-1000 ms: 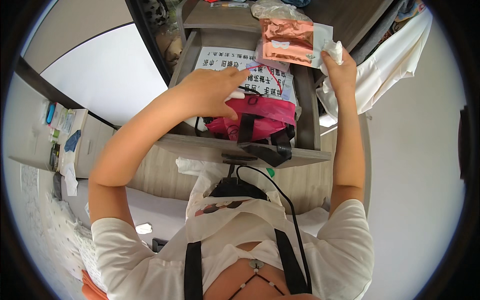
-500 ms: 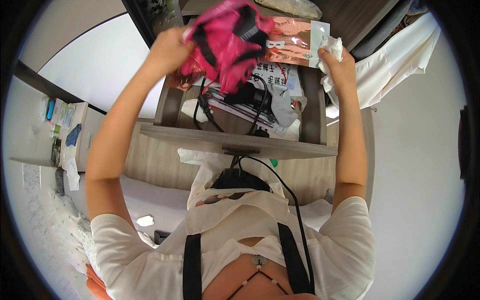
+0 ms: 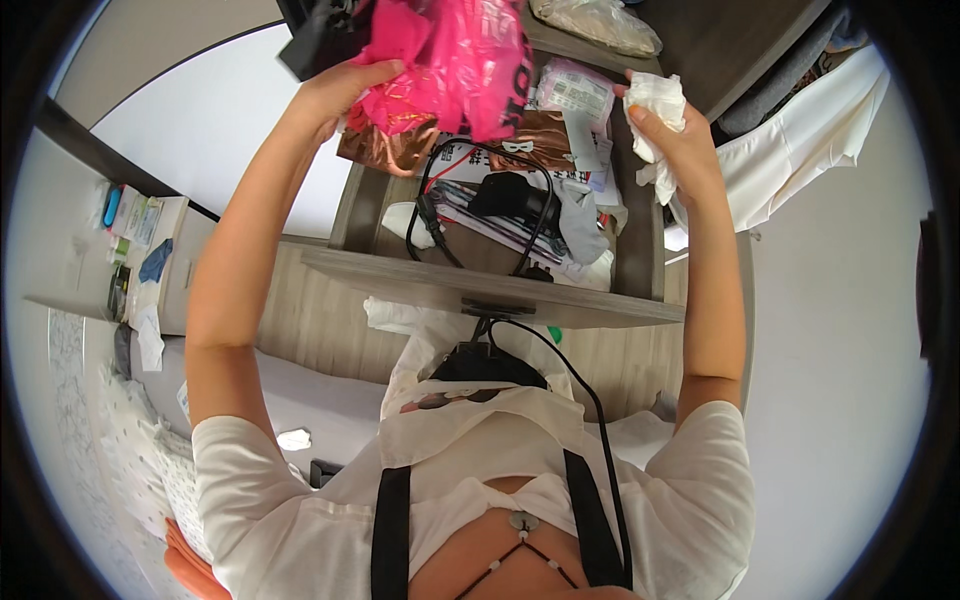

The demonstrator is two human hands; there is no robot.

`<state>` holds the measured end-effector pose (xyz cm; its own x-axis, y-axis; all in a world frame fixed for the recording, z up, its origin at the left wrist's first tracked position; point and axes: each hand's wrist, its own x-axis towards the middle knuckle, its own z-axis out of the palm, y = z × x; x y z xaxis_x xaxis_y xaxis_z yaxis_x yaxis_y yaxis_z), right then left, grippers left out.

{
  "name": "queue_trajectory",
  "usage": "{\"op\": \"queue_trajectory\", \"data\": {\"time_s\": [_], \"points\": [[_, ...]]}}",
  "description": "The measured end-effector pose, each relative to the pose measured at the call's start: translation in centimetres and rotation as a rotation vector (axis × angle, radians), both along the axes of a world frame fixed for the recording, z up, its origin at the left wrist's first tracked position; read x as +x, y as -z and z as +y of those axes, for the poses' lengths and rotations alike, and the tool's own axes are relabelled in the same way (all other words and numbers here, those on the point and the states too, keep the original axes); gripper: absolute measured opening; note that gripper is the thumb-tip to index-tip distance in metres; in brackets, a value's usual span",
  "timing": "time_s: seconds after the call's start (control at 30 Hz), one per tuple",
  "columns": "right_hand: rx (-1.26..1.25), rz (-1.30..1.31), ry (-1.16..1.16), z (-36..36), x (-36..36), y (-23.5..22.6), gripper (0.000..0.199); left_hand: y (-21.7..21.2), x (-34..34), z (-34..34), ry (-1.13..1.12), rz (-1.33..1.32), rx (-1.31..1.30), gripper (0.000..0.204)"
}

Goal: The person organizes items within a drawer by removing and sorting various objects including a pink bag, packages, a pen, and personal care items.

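Crumpled bright pink fabric bag point(image 3: 455, 60) lifted clear above open grey wooden drawer point(image 3: 480, 290) in left hand point(image 3: 340, 90), crumpled white tissue point(image 3: 655, 110) clenched in right hand point(image 3: 675, 145); tangled black cable point(image 3: 480, 200) and papers left inside.

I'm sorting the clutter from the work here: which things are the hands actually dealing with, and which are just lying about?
In hand:
- crumpled bright pink bag, gripped by the left hand
- wadded white tissue, in the right hand
- open wooden drawer beneath both

Lying about:
- black looped cable
- shiny copper foil packet
- white cloth
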<state>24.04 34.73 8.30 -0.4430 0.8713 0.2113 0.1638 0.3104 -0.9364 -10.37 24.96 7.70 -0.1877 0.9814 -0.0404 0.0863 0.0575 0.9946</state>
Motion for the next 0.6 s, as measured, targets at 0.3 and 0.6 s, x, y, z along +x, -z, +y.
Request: {"op": "queue_trajectory", "data": {"time_s": [0.3, 0.6], "points": [[-0.337, 0.088, -0.288, -1.8, -4.1, -1.6, 0.041, -0.6, 4.8, -0.1, 0.083, -0.109, 0.045, 0.038], [-0.252, 0.216, -0.141, 0.4, -5.7, 0.4, 0.023, -1.1, 6.6, 1.4, 0.12, -0.076, -0.026, 0.039]]}}
